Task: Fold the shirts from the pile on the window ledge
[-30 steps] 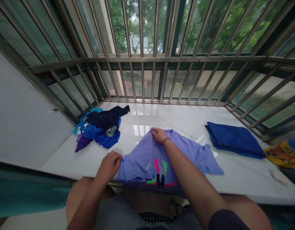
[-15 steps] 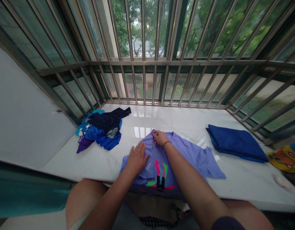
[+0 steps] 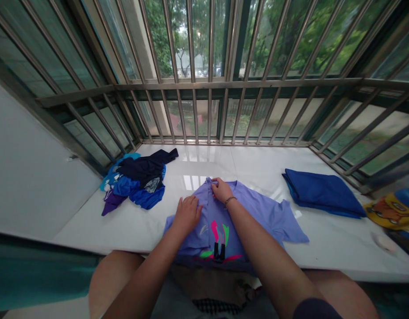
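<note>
A lavender shirt (image 3: 257,204) with a pink, green and black print lies on the white ledge, its left part folded over toward the middle. My left hand (image 3: 187,213) rests on the folded part, palm down, its fingers spread a little and holding nothing. Beside it, my right hand (image 3: 221,190) pinches the shirt near the collar, at the top of the fold. A bracelet is on the right wrist. The lower edge of the shirt hangs at the ledge's front edge, between my knees.
A pile of blue, black and purple clothes (image 3: 138,177) lies at the left of the white ledge (image 3: 204,155). Folded blue cloth (image 3: 324,192) and a yellow printed item (image 3: 390,209) are at the right. Metal bars (image 3: 204,85) stand behind the ledge.
The view has shifted slightly. My left hand's fingers have bent a little on the folded shirt. My right hand keeps its pinch near the collar.
</note>
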`<state>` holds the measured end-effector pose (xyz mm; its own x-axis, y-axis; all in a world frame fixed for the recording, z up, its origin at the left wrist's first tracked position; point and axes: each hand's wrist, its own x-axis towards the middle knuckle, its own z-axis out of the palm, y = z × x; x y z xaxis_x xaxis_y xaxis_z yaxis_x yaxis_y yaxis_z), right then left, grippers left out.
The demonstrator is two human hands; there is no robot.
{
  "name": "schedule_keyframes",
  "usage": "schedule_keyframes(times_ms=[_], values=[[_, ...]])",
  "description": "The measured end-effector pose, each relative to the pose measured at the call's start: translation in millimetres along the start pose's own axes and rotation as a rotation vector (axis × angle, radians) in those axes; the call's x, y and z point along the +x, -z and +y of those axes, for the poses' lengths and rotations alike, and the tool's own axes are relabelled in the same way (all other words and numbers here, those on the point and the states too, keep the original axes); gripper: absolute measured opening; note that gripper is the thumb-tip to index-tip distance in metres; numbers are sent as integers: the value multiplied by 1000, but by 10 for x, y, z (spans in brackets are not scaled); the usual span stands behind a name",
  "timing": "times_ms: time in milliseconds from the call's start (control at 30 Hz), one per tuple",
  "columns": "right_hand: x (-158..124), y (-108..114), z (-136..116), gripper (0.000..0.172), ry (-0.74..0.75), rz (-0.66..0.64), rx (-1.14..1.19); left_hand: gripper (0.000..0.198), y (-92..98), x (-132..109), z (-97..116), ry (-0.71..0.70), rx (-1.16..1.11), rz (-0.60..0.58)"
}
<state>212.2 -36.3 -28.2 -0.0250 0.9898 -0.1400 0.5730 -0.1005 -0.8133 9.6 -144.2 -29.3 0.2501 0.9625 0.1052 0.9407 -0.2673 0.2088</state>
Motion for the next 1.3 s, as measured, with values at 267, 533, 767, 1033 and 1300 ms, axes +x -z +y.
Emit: schedule_keyframes(times_ms=[267, 533, 767, 1033, 1300], values=[[-66, 30, -26, 12, 83, -9, -96, 55, -65, 848, 272, -58, -24, -75], [-52, 13, 34, 14, 93, 8, -116, 66, -189, 887, 241, -2, -35, -49], [-65, 17, 39, 16, 97, 33, -121, 79, 66, 819, 133, 309, 42, 48], [-65, 18, 48, 16, 112, 52, -127, 64, 353, -59, -183, 213, 81, 213], [-80, 21, 34, 16, 125, 62, -147, 66, 60, -926, -703, 247, 89, 15]])
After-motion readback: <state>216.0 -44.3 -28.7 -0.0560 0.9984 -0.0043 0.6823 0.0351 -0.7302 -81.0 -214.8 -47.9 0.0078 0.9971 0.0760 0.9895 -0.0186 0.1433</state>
